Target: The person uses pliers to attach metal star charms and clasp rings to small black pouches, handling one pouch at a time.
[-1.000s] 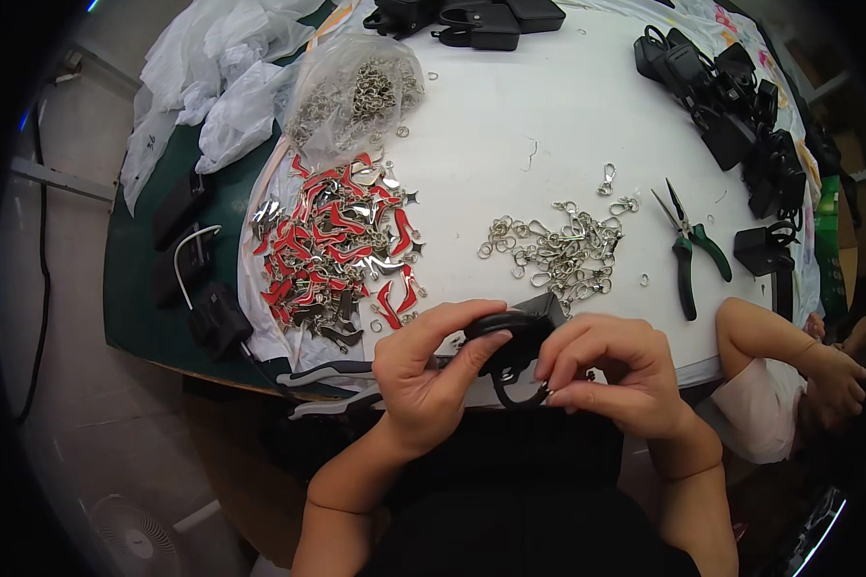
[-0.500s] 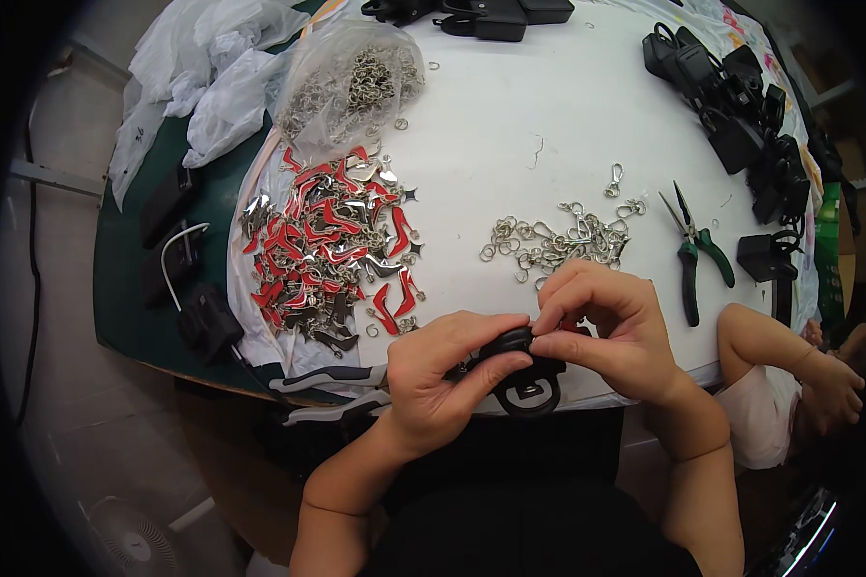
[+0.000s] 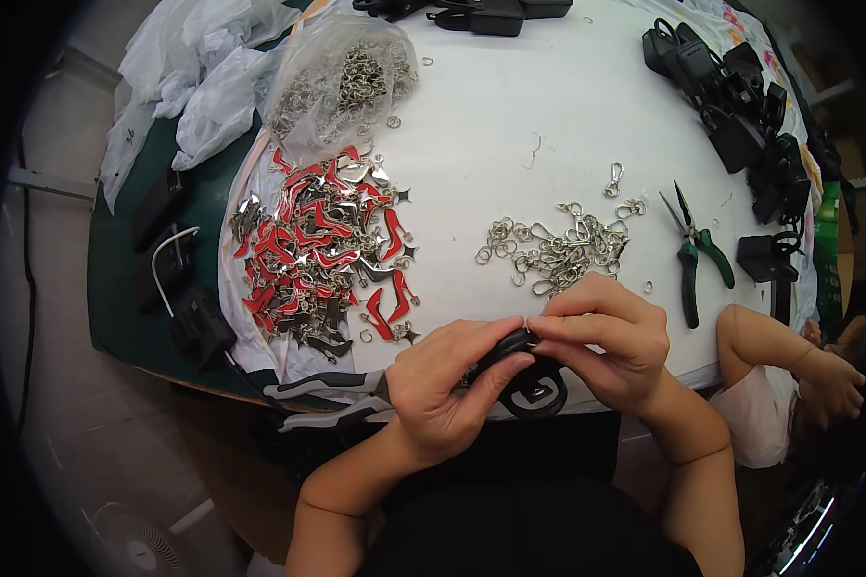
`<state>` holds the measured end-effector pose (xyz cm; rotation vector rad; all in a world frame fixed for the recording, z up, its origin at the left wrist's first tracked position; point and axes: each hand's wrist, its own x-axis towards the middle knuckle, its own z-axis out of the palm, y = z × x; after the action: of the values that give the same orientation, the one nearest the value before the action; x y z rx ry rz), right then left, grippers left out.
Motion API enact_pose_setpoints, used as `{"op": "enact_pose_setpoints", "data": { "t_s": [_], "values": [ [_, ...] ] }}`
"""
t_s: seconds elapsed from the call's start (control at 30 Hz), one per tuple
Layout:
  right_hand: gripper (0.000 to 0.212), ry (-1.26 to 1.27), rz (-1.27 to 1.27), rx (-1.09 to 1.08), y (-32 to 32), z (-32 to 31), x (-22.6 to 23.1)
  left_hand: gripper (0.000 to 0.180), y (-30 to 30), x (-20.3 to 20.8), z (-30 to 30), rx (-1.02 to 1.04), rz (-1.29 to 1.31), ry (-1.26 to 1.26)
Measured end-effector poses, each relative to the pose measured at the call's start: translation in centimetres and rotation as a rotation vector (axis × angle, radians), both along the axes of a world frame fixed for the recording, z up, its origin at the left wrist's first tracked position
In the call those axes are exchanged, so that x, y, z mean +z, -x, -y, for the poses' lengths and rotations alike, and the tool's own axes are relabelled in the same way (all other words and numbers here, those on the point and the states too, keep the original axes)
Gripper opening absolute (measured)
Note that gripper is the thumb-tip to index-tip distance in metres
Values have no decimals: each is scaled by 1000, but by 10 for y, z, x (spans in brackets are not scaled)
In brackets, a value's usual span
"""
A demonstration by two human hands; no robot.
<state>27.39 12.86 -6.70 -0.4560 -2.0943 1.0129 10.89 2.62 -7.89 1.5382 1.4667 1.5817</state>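
Note:
My left hand (image 3: pixel 443 385) is closed, thumb and forefinger pinching a rounded black loop of a small black bag-like case with handles (image 3: pixel 537 396). A second loop hangs below. My right hand (image 3: pixel 611 341) meets it at the fingertips, pinching a tiny metal piece, perhaps a ring, mostly hidden. Grey-handled pliers (image 3: pixel 329 387) stick out to the left from behind my left hand; their jaws are hidden, and I cannot tell whether the hand holds them. Beyond my hands lie metal swivel clasps with rings (image 3: pixel 573 245). On the left is a pile of red high-heel-shaped charms (image 3: pixel 308 240).
A clear plastic bag (image 3: pixel 342 82) of metal rings stands at the back left. Green-handled pliers (image 3: pixel 691 255) lie right of the clasps. Several black cases (image 3: pixel 731 106) line the right edge. Another person's arm (image 3: pixel 775 341) rests at the table's right edge. White plastic bags (image 3: pixel 207 67) cover the far-left corner.
My fingertips have stayed together at the black loop, with the right fingers slightly more closed. The hanging loop has shifted a little to the right. The view has shifted slightly.

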Motion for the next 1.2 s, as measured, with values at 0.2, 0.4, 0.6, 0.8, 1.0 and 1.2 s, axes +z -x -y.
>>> {"op": "enact_pose_setpoints", "data": {
  "t_s": [0.2, 0.4, 0.6, 0.8, 1.0, 1.2],
  "values": [
    [19, 176, 9, 33, -1, 1, 3, 38, -2, -5, 1, 3, -131, -123],
    [16, 343, 72, 36, -3, -2, 13, 38, -2, -3, -1, -19, -153, -144],
    [13, 655, 34, 142, -8, 4, 20, 34, 0, -8, 2, -69, -87, -146],
    [14, 359, 22, 0, -11, 19, 27, 34, -3, -2, 2, -39, -214, -165],
    [15, 134, 155, -74, -9, 18, 36, 39, -5, -5, 3, -21, -329, -229],
    [16, -49, 339, -69, -8, 18, 51, 41, -5, -6, 2, -37, -315, -236]
  ]
}}
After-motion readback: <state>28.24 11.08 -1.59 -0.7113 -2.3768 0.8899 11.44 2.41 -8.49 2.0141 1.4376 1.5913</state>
